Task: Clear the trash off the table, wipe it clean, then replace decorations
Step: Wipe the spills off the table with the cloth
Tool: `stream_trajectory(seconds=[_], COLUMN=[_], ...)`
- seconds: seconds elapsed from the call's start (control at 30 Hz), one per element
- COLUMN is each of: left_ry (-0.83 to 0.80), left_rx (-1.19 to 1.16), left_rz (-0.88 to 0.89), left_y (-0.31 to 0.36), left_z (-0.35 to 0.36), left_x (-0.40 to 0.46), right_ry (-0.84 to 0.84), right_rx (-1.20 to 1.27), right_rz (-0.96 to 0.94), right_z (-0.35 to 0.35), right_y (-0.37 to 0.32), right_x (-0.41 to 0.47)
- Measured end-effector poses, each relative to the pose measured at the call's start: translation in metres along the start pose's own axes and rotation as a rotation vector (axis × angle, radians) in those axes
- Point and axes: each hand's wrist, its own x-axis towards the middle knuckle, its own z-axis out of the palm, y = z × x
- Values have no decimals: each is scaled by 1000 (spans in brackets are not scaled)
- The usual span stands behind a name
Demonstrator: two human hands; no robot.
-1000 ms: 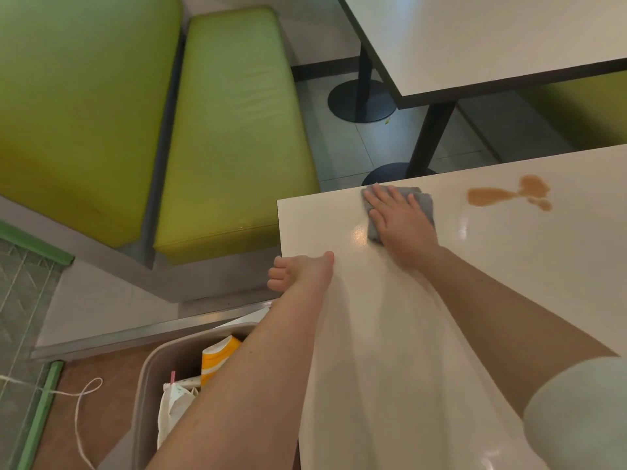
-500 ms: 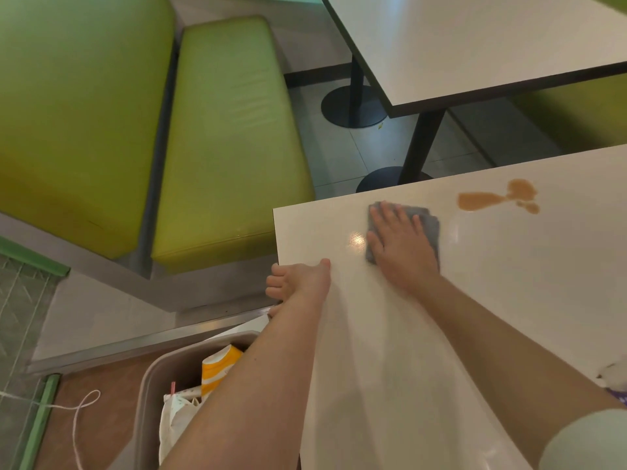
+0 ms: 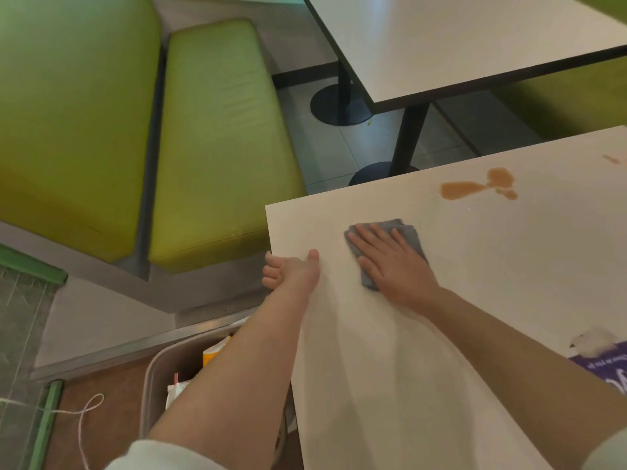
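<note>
right hand flat, fingers straight, pressing cloth on table; left hand grips table edge beside it; spill beyond.

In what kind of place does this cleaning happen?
Probably a fast-food restaurant or canteen. Green padded bench seats face white pedestal tables, a brown spill marks the table being wiped, and a bin with food packaging stands beside it.

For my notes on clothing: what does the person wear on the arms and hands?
Both forearms are bare. The left hand and the right hand have no gloves, rings or watch. A pale, whitish sleeve shows at the left upper arm, and a similar one at the right edge.
</note>
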Motion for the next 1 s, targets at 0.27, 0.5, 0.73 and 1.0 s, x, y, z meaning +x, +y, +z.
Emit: stream_trajectory(seconds=[0.27, 0.5, 0.73, 1.0], left_ry=[-30, 130, 74, 102], left_rx=[74, 244, 357, 367], left_rz=[157, 306, 730, 859], left_y=[-23, -38, -87, -131], left_z=[-8, -7, 27, 45], left_x=[-21, -68, -129, -170], right_ry=[71, 1, 34, 60], right_rx=[0, 35, 44, 17], right_rz=[243, 121, 165, 311], right_z=[8, 3, 12, 3], right_y=[-13, 18, -20, 35], right_x=[-25, -76, -143, -171])
